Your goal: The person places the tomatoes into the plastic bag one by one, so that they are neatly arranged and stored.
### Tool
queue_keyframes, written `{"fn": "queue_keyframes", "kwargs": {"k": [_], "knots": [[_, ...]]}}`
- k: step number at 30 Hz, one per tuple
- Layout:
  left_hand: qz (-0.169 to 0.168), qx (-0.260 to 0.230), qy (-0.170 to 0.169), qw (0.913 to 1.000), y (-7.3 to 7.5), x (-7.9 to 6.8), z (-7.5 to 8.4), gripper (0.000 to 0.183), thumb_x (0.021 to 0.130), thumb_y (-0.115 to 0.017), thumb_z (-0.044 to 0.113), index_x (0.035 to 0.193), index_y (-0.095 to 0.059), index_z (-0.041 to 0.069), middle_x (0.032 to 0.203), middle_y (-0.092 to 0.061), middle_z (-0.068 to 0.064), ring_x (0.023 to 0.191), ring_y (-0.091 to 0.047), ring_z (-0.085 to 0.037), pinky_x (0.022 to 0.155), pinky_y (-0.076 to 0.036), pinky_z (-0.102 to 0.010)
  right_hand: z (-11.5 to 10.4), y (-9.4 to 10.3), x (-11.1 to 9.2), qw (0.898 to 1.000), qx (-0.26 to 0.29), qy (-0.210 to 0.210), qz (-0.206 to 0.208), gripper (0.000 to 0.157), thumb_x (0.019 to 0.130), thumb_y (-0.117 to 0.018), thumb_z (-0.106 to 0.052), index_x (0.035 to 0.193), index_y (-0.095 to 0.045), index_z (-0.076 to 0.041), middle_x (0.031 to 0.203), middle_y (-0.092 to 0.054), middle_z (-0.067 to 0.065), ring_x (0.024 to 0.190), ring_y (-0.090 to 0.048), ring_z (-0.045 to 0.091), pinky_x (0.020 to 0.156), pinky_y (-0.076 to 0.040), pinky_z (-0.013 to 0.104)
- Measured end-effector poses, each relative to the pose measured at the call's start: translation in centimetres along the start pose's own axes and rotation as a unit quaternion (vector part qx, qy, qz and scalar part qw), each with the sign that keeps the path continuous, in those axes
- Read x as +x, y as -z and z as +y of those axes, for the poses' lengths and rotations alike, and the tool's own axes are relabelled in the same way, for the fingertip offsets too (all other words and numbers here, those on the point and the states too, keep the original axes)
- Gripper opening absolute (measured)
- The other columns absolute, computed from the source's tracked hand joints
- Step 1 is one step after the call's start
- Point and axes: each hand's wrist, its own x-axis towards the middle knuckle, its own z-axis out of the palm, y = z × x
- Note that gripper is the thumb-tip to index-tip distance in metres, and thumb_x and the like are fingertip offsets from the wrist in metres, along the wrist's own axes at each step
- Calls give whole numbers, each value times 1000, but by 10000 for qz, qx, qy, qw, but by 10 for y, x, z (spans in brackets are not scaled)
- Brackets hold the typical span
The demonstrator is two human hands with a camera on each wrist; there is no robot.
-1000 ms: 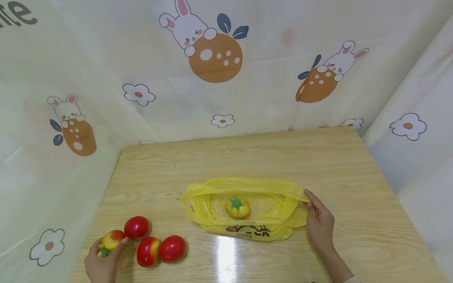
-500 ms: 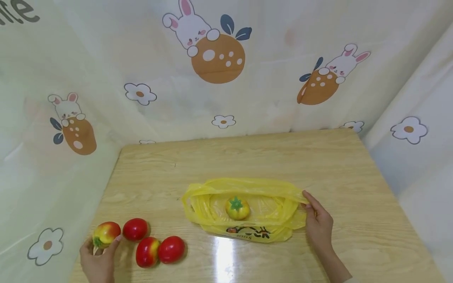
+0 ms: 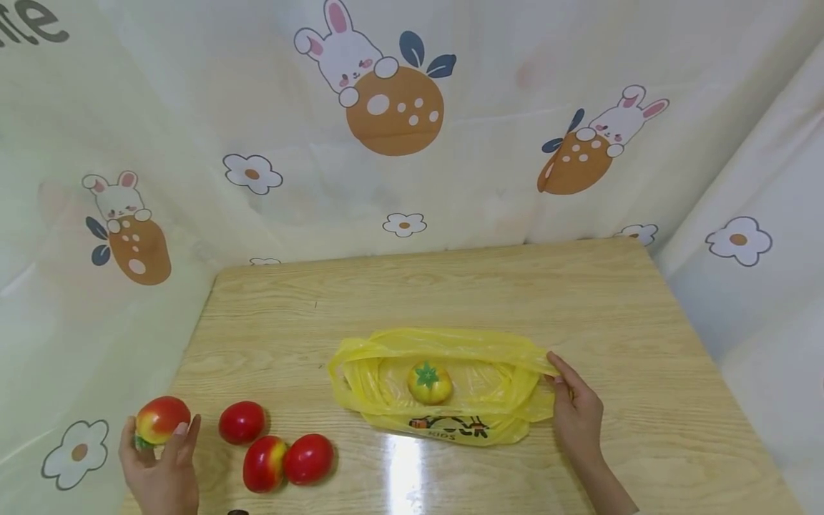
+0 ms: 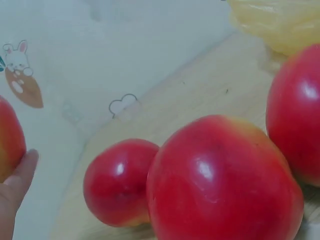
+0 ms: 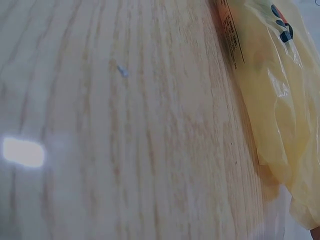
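Note:
At the table's left edge my left hand [image 3: 161, 472] grips a red-and-yellow tomato [image 3: 162, 420] with a green leafy top, raised off the wood. My right hand [image 3: 576, 415] pinches the right end of a yellow plastic bag [image 3: 450, 340], thumb and fingers at its rim. Inside the gaping bag sits a yellow tomato [image 3: 430, 390] with a green star-shaped top. Three more red fruits lie beside my left hand: one at the back [image 3: 242, 423], a red-and-yellow one [image 3: 264, 464] and another [image 3: 310, 459] touching it. The left wrist view shows the held tomato [image 4: 7, 140] only in part.
The wooden table [image 3: 412, 293] meets a printed curtain [image 3: 483, 179] along its back and left sides. A small dark object [image 3: 238, 512] shows at the bottom edge of the head view. Bare wood lies between the fruits and the bag.
My left hand has lifted the tomato up and leftward, away from the other fruits. The tomato has turned so more of its red side shows. My right hand keeps its hold on the bag.

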Motion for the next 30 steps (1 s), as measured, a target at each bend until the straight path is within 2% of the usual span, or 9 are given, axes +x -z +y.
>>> {"fn": "queue_keyframes", "kwargs": {"k": [4, 6, 8, 10, 13, 16, 19, 24, 30], "knots": [[29, -716, 38, 9974, 1, 2, -1, 62, 88, -60, -15, 142, -42, 9, 139, -40, -5, 112, -59, -23, 70, -62, -36, 1, 0, 0, 10000, 32, 52, -2, 39, 99, -43, 7, 133, -60, -4, 142, -53, 18, 93, -58, -19, 37, -32, 16], [138, -564, 102, 9983, 1, 1, -1, 59, 89, -63, -8, 143, -45, 10, 140, -40, -5, 111, -60, -22, 68, -62, -35, 2, 0, 0, 10000, 44, 24, -15, 39, 99, -44, 7, 133, -60, -4, 142, -54, 17, 94, -59, -17, 39, -34, 15], [296, -6, 183, 9994, 2, 1, -1, 63, 89, -67, -1, 146, -45, 13, 146, -37, -5, 119, -55, -20, 67, -61, -30, 2, 0, 0, 10000, 60, 11, -40, 39, 99, -43, 6, 133, -60, -4, 142, -54, 16, 95, -59, -16, 41, -35, 15], [429, 698, 279, 9962, 2, 1, 0, 73, 87, -70, 2, 151, -40, 20, 156, -29, -3, 132, -44, -19, 69, -60, -24, 2, 0, 0, 9999, 89, 6, -74, 39, 100, -43, 6, 134, -60, -4, 142, -53, 16, 96, -60, -15, 39, -34, 15], [501, 1655, 358, 9843, 0, 1, 0, 82, 85, -72, 2, 154, -32, 20, 162, -21, -1, 142, -32, -17, 74, -57, -16, 2, 0, 0, 9999, 91, 27, -91, 39, 100, -43, 5, 134, -59, -4, 142, -53, 16, 96, -60, -15, 37, -32, 15], [451, 2342, 437, 9702, -7, 2, 0, 85, 83, -74, 0, 155, -30, 14, 160, -25, -4, 142, -35, -16, 79, -53, -10, 2, 0, -1, 9999, 99, 53, -71, 38, 100, -43, 6, 133, -60, -3, 141, -54, 17, 95, -59, -16, 35, -31, 16], [317, 2835, 418, 9575, -16, 2, 1, 86, 81, -77, 2, 153, -32, 11, 158, -30, -5, 142, -37, -15, 85, -49, -7, 1, 0, -1, 9999, 110, 19, -47, 39, 100, -43, 6, 133, -60, -3, 141, -55, 16, 93, -59, -18, 34, -30, 16], [22, 3359, -37, 9419, -33, 3, 3, 91, 77, -81, 1, 153, -32, 13, 159, -30, -8, 144, -35, -15, 101, -42, -13, 1, 1, 0, 9999, 86, -60, -62, 39, 100, -43, 6, 133, -60, -4, 140, -56, 14, 92, -59, -19, 32, -29, 17], [-403, 3469, -142, 9369, -55, 2, 10, 93, 76, -81, -1, 153, -33, 17, 159, -30, -7, 141, -39, -16, 85, -47, -6, 0, 1, 2, 9998, 101, -56, -138, 39, 100, -42, 6, 133, -60, -3, 139, -57, 13, 93, -59, -18, 34, -30, 17]]}}
